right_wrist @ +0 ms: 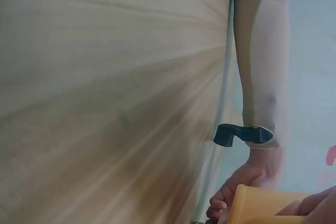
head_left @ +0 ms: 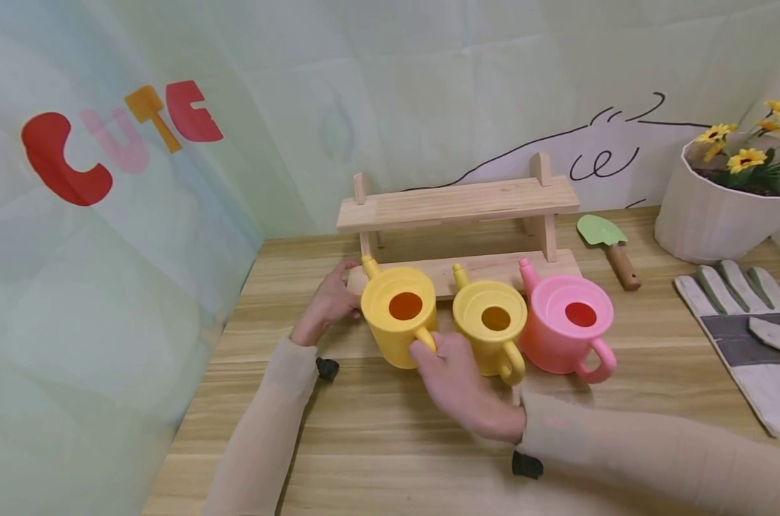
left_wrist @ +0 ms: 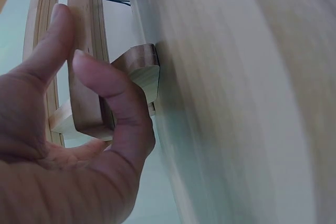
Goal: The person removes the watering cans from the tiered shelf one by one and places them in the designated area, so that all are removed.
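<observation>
My right hand (head_left: 460, 380) grips the handle of a yellow-orange toy watering can (head_left: 390, 337), which is held in front of the wooden shelf rack (head_left: 460, 203). At the left end of the rack's lower board, my left hand (head_left: 330, 297) holds on; in the left wrist view its thumb and fingers curl around the board end (left_wrist: 89, 103). A paler yellow watering can (head_left: 480, 351) and a pink one (head_left: 551, 344) stand to the right, spouts toward the rack. The right wrist view shows only part of the held can (right_wrist: 257, 203) and some fingers.
Right of the rack lies a green trowel (head_left: 602, 231) with a wooden handle. Grey and white gardening gloves (head_left: 744, 344) lie at the table's right, below a white pot (head_left: 705, 208) of yellow flowers. A printed cloth (head_left: 396, 86) hangs behind and at the left.
</observation>
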A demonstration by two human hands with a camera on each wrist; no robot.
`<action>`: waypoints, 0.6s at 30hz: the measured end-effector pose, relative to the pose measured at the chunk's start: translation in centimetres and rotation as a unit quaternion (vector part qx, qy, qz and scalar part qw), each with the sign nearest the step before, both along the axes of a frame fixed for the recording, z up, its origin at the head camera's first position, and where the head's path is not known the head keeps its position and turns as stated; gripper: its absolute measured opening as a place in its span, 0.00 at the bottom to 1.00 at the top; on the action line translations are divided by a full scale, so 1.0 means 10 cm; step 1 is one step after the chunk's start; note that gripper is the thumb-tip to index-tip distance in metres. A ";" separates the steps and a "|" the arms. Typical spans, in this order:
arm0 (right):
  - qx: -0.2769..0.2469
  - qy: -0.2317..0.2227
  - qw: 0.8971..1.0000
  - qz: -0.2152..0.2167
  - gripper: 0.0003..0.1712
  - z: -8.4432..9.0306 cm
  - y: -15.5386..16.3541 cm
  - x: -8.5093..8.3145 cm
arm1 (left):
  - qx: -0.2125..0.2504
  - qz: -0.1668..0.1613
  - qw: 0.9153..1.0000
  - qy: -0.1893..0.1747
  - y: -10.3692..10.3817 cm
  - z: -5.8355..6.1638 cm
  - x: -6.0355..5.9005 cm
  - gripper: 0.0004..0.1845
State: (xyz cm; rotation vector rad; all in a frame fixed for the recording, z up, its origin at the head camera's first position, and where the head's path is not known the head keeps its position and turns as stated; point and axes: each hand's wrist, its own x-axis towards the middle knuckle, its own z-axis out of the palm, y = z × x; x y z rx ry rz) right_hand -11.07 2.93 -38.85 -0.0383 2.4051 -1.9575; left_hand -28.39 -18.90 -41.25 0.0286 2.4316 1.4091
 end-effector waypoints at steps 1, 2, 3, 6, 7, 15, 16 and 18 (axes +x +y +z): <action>0.002 -0.002 1.000 -0.001 0.23 -0.01 0.00 0.01 | -0.001 0.001 1.000 -0.002 0.00 0.00 0.00 0.50; 0.003 -0.004 1.000 -0.002 0.23 -0.02 -0.01 0.01 | -0.002 0.001 1.000 -0.004 0.00 0.00 0.00 0.50; 0.004 -0.006 1.000 -0.002 0.23 -0.03 -0.01 0.02 | -0.004 0.002 1.000 -0.005 0.00 0.00 0.00 0.50; 0.007 -0.009 1.000 -0.007 0.23 -0.06 -0.02 0.03 | -0.007 0.002 1.000 -0.008 0.00 -0.01 -0.02 0.51; 0.008 -0.010 1.000 -0.009 0.23 -0.07 -0.02 0.03 | -0.008 0.003 1.000 -0.008 0.00 -0.01 -0.02 0.51; 0.013 0.007 1.000 -0.013 0.23 -0.35 -0.01 -0.05 | -0.014 0.001 1.000 0.000 -0.01 -0.04 -0.03 0.49; 0.013 0.005 1.000 -0.015 0.24 -0.41 -0.01 -0.08 | -0.013 0.000 1.000 0.002 -0.01 -0.03 -0.03 0.49; 0.013 0.004 1.000 -0.019 0.25 -0.55 -0.01 -0.13 | -0.011 -0.002 1.000 0.005 -0.01 -0.03 -0.02 0.48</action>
